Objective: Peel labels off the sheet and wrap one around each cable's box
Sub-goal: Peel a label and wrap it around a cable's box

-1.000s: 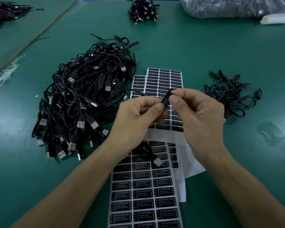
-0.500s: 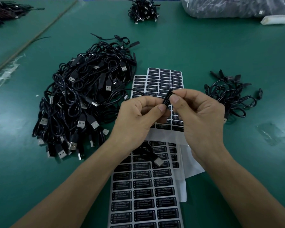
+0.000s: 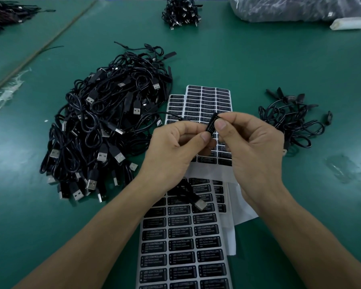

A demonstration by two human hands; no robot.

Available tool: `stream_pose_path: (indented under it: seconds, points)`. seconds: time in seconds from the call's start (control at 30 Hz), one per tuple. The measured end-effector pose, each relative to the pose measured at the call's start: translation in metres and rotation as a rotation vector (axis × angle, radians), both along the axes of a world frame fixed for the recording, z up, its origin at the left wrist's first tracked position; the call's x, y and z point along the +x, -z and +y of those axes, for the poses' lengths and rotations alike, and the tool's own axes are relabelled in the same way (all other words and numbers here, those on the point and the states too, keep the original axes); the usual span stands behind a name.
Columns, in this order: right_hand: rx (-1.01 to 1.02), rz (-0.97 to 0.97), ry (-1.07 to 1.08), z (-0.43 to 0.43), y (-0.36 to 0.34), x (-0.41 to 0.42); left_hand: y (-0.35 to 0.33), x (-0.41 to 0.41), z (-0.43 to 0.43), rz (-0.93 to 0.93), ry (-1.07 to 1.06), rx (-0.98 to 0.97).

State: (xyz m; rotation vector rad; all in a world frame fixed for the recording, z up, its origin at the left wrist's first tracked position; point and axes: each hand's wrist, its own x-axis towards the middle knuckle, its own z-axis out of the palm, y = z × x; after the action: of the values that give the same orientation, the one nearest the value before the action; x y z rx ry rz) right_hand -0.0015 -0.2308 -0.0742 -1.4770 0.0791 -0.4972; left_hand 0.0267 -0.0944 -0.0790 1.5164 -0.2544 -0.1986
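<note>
Left hand (image 3: 171, 151) and right hand (image 3: 248, 147) both pinching labelled cable box (image 3: 211, 124) above label sheets (image 3: 181, 247).

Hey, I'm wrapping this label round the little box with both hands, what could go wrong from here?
The label may crease or go on skewed: left hand and right hand pinch the small box with the thumb tips, hiding part of it. The USB plug lying on the near label sheet could drag across and lift labels if the cable is tugged.
</note>
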Motion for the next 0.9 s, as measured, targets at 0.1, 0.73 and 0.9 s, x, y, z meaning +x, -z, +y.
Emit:
stream_pose_path:
  seconds: [0.1,0.73,0.9]
  points:
    - [-0.007,-0.001,0.005,-0.0001,0.0001,0.0002,-0.0003,0.0003,-0.0004,0.003,-0.003,-0.001]
    - [-0.143,-0.083,0.026,0.0003,0.0011,-0.0019,0.0023,0.0016,-0.0005,-0.046,-0.004,-0.015]
    - [-0.175,-0.092,0.050,0.0002,0.0035,-0.0027,0.0034,0.0022,-0.0004,-0.053,-0.002,-0.011]
